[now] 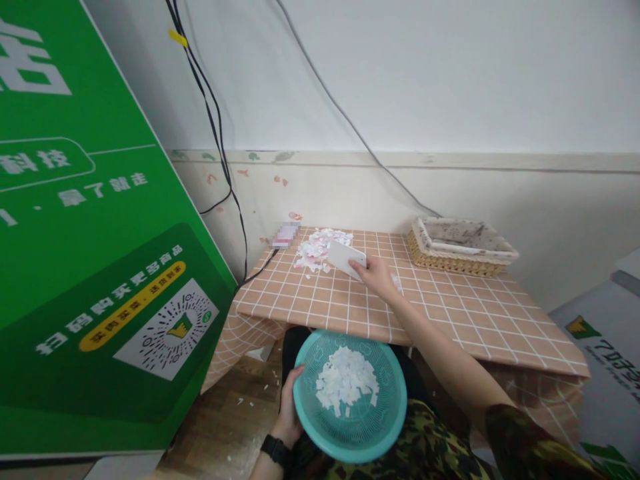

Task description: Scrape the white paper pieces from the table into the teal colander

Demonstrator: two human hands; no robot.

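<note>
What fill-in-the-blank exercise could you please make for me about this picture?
The left hand grips a colander holding scraps coloured ____.
The right hand holds a flat white piece, and the wicker basket lies to that hand's ____.
The large left-side panel is mainly ____.
Missing words: white; right; green.

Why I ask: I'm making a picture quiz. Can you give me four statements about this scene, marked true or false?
1. The left hand grips the turquoise basin. True.
2. The right hand is empty. False: it holds a flat white object.
3. The wicker basket lies upside down. False: it stands upright on the checked tablecloth.
4. White scraps lie both in the basin and on the tablecloth. True.
</note>
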